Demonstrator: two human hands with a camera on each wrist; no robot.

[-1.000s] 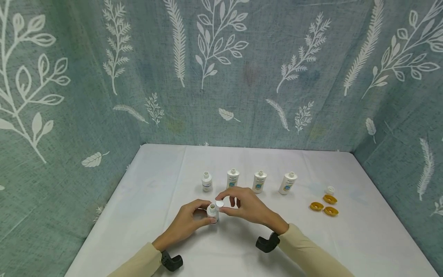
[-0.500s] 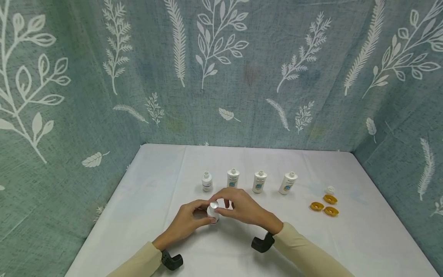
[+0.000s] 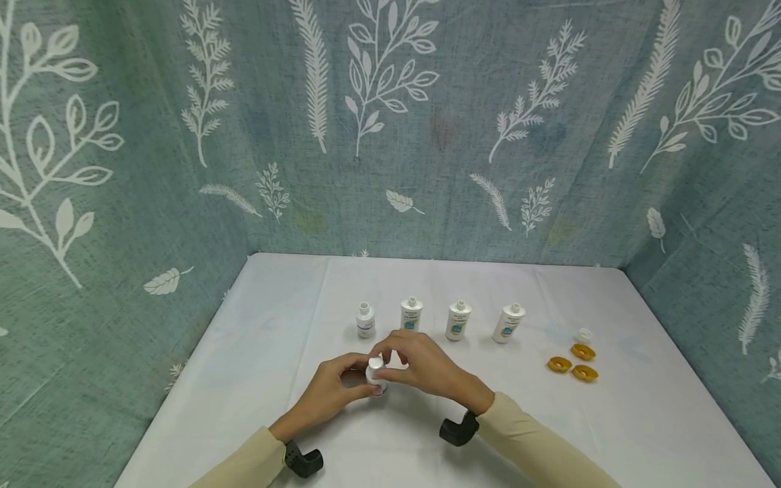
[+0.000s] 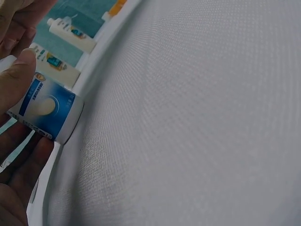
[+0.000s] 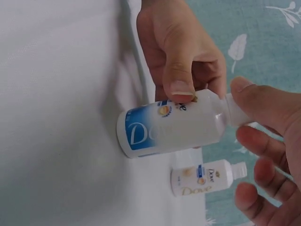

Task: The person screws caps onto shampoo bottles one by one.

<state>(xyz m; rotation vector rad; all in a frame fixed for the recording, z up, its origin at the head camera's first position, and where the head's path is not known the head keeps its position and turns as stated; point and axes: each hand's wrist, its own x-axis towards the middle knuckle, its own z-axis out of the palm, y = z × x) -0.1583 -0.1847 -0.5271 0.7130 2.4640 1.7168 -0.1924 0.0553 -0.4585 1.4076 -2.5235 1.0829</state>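
My left hand grips a small white Dove bottle by its sides, thumb across the front label. The bottle has a blue band toward its base and stands upright on the table. With thumb and forefinger, my right hand pinches a white cap seated over the bottle's neck. The other right fingers are spread and curved beside it in the right wrist view. From the left wrist view, the bottle's blue label shows, while the cap is mostly hidden behind the thumb.
Behind the hands, several uncapped white bottles stand in a row, from a small round one to a leaning-looking flat one. Three amber ring-like pieces and a small white cap lie at the right. Patterned green cloth walls the table.
My right hand has moved left, bringing the white cap from beside the open neck onto the bottle's top. My left hand keeps its hold on the bottle in the same place.
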